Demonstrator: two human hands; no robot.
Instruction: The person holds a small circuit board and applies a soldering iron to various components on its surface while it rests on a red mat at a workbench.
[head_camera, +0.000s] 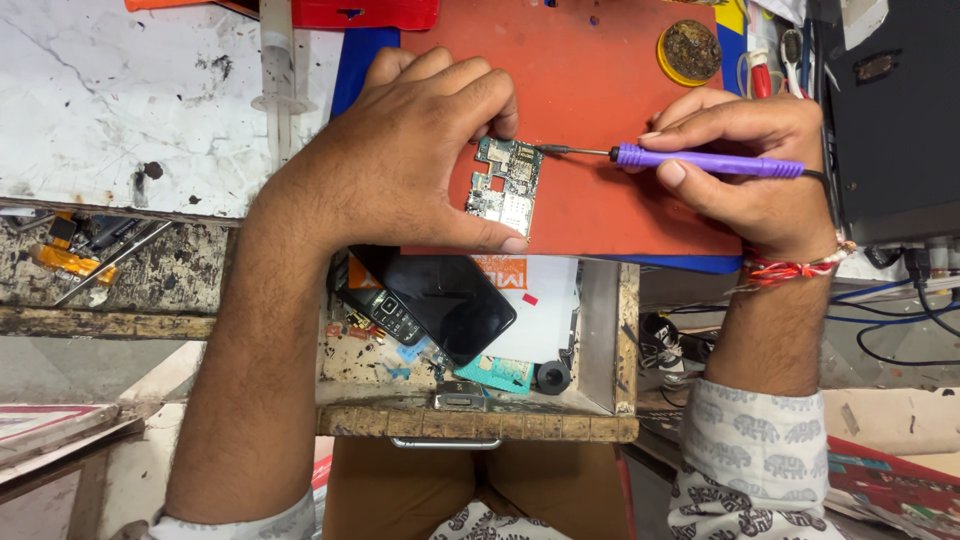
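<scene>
My left hand (400, 150) pinches a small green circuit board (503, 185) against the orange work mat (600, 80), thumb under its lower edge and fingers over its top. My right hand (760, 165) grips a purple-handled soldering iron (700, 160) lying level. Its thin metal tip (560, 150) reaches left to the board's upper right corner. Red threads circle my right wrist.
An open wooden drawer (480, 422) below the mat holds a black smartphone (450, 300), a small keypad phone (385, 312) and loose parts. A round tin of brass wool (689, 50) stands at the mat's far right. A dark box (895, 110) with cables sits at right, a syringe (277, 70) at left.
</scene>
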